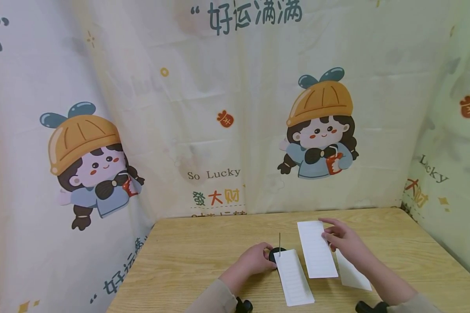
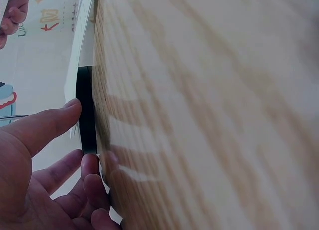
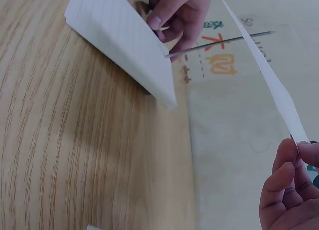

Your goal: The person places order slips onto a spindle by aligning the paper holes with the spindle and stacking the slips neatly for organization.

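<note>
A bill spike stands on the table, with a thin upright metal rod (image 1: 280, 243) and a round black base (image 2: 86, 115). My left hand (image 1: 254, 259) grips that base from the left, thumb on its upper side and fingers at its edge. Several lined white paper slips (image 3: 119, 43) are pierced near one end by the rod and lie over the base. Raised just right of the spike, a single white paper slip (image 1: 317, 250) is pinched along its right edge by my right hand (image 1: 346, 240). In the right wrist view the rod's tip points past this slip.
Another white paper (image 1: 352, 273) lies on the wooden table (image 1: 196, 243), under and right of my right forearm. A printed curtain (image 1: 203, 143) hangs behind the table's back edge and along both sides. Black wrist straps (image 1: 371, 307) show at the bottom.
</note>
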Motion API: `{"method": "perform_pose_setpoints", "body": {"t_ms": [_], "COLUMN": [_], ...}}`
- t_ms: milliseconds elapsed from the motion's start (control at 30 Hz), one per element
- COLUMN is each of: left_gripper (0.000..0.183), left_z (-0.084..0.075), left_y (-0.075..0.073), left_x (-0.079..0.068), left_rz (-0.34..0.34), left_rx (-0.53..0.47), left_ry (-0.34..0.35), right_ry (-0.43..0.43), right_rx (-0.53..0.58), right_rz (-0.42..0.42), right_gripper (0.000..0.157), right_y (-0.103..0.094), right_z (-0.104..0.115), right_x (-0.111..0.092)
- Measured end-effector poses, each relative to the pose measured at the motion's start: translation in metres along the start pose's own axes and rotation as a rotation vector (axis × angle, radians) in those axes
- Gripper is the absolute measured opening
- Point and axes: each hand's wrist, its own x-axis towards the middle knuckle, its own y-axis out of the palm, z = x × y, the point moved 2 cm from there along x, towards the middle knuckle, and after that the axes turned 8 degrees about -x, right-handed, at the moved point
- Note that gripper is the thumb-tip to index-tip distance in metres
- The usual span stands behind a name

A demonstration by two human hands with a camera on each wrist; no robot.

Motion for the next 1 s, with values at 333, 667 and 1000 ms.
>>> {"method": "perform_pose_setpoints", "body": {"t_ms": [333, 667, 1000], "left_gripper": [0.047, 0.041, 0.036], "left_z": [-0.001, -0.001, -0.001], "left_y": [-0.001, -0.001, -0.004], "left_x": [0.0, 0.001, -0.001], "left_rz": [0.008, -0.004, -0.033], "left_rx": [-0.024, -0.036, -0.106], "left_ry": [0.002, -0.027, -0.03], "right_ry": [0.012, 0.036, 0.042], "right_rx": [0.018, 0.019, 0.026], "right_rz": [0.0, 0.01, 0.02], "right_gripper": [0.053, 0.052, 0.051], "right_y": [0.008, 0.012, 0.014], "right_z": [0.008, 0.01, 0.014], "right_x": [0.002, 0.002, -0.001]}}
